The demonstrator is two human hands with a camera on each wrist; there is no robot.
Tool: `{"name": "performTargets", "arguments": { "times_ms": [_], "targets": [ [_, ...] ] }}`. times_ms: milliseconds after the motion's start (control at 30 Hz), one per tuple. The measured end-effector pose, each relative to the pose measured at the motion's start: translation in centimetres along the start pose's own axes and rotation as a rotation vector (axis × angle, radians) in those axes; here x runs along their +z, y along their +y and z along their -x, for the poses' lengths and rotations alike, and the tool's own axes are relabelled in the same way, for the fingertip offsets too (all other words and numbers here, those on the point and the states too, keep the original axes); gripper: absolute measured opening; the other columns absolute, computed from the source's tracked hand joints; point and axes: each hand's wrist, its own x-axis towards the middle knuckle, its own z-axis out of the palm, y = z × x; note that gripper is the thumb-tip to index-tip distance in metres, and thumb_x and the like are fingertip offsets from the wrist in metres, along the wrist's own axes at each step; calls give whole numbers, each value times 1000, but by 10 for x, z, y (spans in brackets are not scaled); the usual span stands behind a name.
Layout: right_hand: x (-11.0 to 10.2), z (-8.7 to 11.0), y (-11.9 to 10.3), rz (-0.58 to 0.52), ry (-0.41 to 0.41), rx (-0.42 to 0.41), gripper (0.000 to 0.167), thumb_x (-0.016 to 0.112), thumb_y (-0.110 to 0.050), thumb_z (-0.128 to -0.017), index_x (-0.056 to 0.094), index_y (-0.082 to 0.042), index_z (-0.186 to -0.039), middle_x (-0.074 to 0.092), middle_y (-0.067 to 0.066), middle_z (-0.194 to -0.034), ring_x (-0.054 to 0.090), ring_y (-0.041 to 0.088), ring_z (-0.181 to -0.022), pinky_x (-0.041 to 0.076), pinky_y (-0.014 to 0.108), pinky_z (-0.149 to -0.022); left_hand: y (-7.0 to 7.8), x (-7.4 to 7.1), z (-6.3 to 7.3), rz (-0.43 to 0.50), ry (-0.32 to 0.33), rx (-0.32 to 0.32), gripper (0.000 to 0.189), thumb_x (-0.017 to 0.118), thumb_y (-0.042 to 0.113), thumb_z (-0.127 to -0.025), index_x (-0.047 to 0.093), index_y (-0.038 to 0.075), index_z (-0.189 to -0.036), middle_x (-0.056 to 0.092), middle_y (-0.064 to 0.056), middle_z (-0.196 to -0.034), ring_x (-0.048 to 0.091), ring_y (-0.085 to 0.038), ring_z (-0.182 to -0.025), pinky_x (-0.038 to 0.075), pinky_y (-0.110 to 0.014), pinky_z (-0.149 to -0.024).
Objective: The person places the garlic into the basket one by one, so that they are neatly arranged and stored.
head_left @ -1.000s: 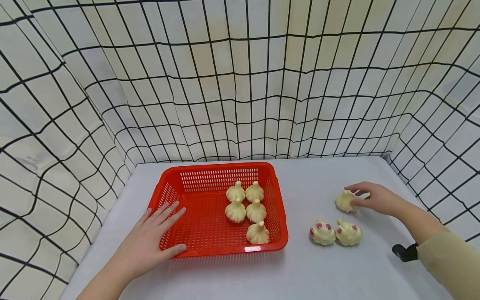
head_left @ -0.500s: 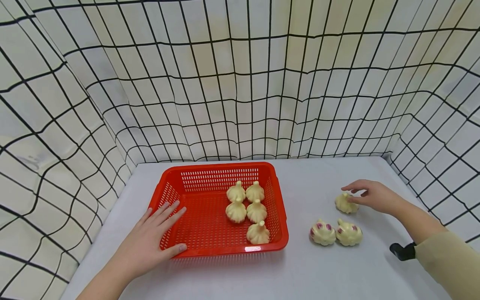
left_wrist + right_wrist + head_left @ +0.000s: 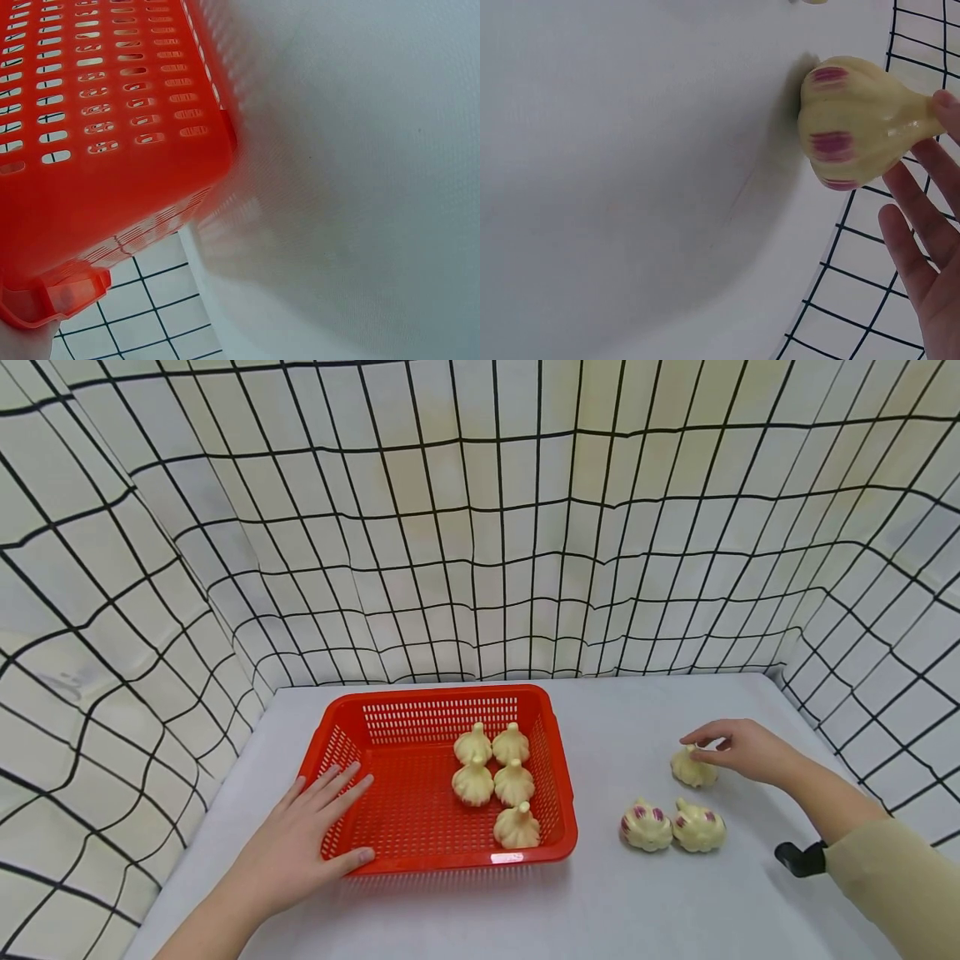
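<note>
In the head view my left hand [image 3: 296, 843] lies with spread fingers over the left front corner of a red plastic basket [image 3: 450, 863], thumb on the front rim. Several garlic bulbs [image 3: 517, 826] stand inside the basket on its right side. To the right, my right hand [image 3: 750, 752] pinches the stem of a garlic bulb [image 3: 692, 769] on the white table. The right wrist view shows thumb and finger at the neck of this purple-streaked bulb [image 3: 851, 124], the other fingers loose below. Two more garlic bulbs [image 3: 647, 826] lie side by side nearer the front.
A white cloth-covered table [image 3: 622, 902] carries everything. Black netting [image 3: 525, 568] over white sheeting rises behind and on both sides. A black strap end [image 3: 801, 859] juts from the right sleeve [image 3: 892, 877]. The basket's slotted wall [image 3: 112, 180] fills the left wrist view's upper left.
My right hand has shifted slightly left over the garlic bulb, and its thumb and fingers have come together at the stem. The left hand and basket have stayed put.
</note>
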Motion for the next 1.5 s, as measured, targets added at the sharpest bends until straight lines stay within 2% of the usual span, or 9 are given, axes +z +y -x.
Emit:
{"name": "performTargets", "arguments": {
  "times_ms": [200,367,533,700,833,1033,1233,1367,1500],
  "targets": [
    [-2,-1,-3,69,-3,8,34,73,-31,-91,73,-9,-117,70,3,-104,63,23,-95,54,35,-74,-1,1,0,2,-10,-9,88,64,68,-82,36,26,-155,31,-5,-160,26,-36,-146,10,-57,-120],
    [-3,0,-3,100,-3,0,32,73,-27,-91,72,-10,-118,71,1,-104,64,23,-96,55,37,-75,-1,1,0,2,0,-2,88,65,67,-82,37,26,-155,32,-6,-160,27,-37,-146,6,-54,-121],
    [-5,3,-4,127,-5,26,32,72,-26,-91,73,-12,-120,72,2,-105,65,25,-98,54,37,-74,-1,1,-1,-2,-12,-9,89,64,68,-82,36,27,-155,30,-4,-161,25,-36,-146,1,-50,-122],
    [-9,4,-7,105,-6,64,33,70,-28,-92,73,-13,-122,72,9,-111,64,27,-99,55,38,-73,-2,2,0,-6,-13,-6,88,64,69,-82,36,27,-155,29,-4,-161,25,-36,-147,2,-51,-122],
    [-13,2,-10,93,-4,89,35,69,-30,-94,71,-13,-124,71,13,-113,64,22,-91,55,37,-70,-2,2,0,-15,-10,-2,88,64,68,-82,37,27,-155,30,-4,-161,26,-36,-146,9,-56,-120],
    [-20,-2,-17,58,-8,104,36,67,-30,-95,70,-14,-127,71,10,-109,62,15,-76,50,31,-63,0,2,1,-13,-8,-2,86,63,69,-83,39,26,-154,31,-4,-161,26,-36,-146,9,-56,-120],
    [-28,-7,-29,32,0,118,39,65,-33,-96,67,-14,-130,72,3,-100,63,16,-75,50,32,-63,1,2,1,-14,-12,2,86,61,70,-83,40,25,-153,32,-5,-160,26,-37,-146,4,-52,-121],
    [-32,-11,-39,20,16,125,41,65,-36,-97,66,-15,-132,72,1,-96,63,15,-74,49,32,-62,-1,1,0,-22,-25,-7,87,62,70,-82,40,25,-153,30,-4,-161,24,-36,-147,4,-53,-121],
    [-34,-17,-49,17,23,122,41,65,-37,-96,66,-16,-132,72,2,-99,63,15,-74,50,32,-63,-2,2,0,-22,-20,-1,86,62,70,-83,42,24,-153,31,-4,-161,25,-37,-146,4,-54,-121]
  ]
}}
